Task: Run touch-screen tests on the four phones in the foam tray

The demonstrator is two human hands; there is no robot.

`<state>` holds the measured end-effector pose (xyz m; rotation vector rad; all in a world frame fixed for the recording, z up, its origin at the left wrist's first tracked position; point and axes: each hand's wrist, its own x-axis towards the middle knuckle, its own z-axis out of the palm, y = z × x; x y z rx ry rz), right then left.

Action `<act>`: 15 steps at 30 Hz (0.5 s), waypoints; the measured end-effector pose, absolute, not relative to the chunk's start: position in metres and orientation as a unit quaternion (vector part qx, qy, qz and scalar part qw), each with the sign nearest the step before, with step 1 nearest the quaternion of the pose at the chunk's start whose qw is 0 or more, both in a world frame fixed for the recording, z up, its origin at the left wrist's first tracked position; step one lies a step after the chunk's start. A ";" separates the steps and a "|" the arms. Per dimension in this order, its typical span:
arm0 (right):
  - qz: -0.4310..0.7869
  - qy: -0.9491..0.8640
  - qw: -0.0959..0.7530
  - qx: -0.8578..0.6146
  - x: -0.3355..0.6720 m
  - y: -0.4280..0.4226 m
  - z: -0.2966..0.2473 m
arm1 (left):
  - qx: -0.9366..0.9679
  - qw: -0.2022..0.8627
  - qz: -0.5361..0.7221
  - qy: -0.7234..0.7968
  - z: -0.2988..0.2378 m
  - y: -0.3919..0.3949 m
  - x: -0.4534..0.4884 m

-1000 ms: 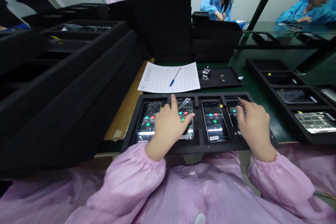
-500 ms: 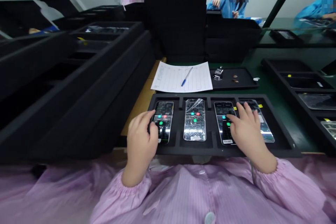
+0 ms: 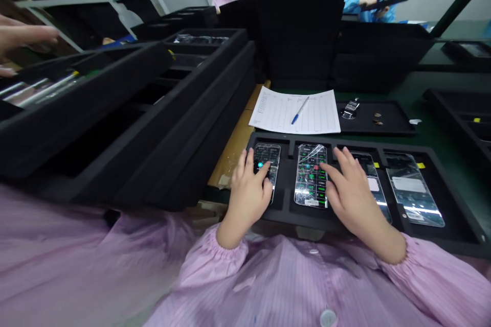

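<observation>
A black foam tray (image 3: 286,214) in front of me holds several phones in a row. My left hand (image 3: 250,194) rests on the leftmost phone (image 3: 267,156), thumb on its lit screen, fingers spread and holding nothing. My right hand (image 3: 347,191) lies over the third phone (image 3: 371,184), its fingers stretched out and the index tip touching the screen of the second phone (image 3: 311,173), which wears a peeling clear film. The rightmost phone (image 3: 414,189) lies untouched with a white label on its film.
A paper form (image 3: 297,112) with a blue pen (image 3: 299,111) lies behind the tray, beside a small black tray (image 3: 387,125) with small metal parts. Stacked black foam trays (image 3: 126,112) fill the left. Another person's hand (image 3: 23,38) reaches in at far left. People work behind.
The view has shifted left. My left hand went from the second phone to the leftmost one. My right hand went leftward from the rightmost phone, its finger now touching the second phone.
</observation>
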<state>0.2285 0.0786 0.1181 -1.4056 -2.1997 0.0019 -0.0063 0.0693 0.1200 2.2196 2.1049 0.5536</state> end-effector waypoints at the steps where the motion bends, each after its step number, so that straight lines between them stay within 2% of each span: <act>1: 0.001 -0.806 0.289 -0.516 0.235 0.076 0.121 | 0.716 0.016 0.180 0.674 0.119 0.069 -0.007; 3: -0.010 -0.786 0.328 -0.524 0.248 0.071 0.126 | 0.718 0.002 0.207 0.664 0.118 0.066 -0.008; 5: -0.020 -0.776 0.333 -0.535 0.257 0.069 0.126 | 0.723 -0.020 0.250 0.644 0.116 0.061 -0.011; 11: 0.002 -0.835 0.222 -0.504 0.245 0.071 0.107 | 0.741 -0.055 0.324 0.586 0.113 0.046 -0.016; 15: -0.008 -0.835 0.225 -0.503 0.240 0.068 0.107 | 0.764 -0.054 0.280 0.579 0.113 0.045 -0.015</act>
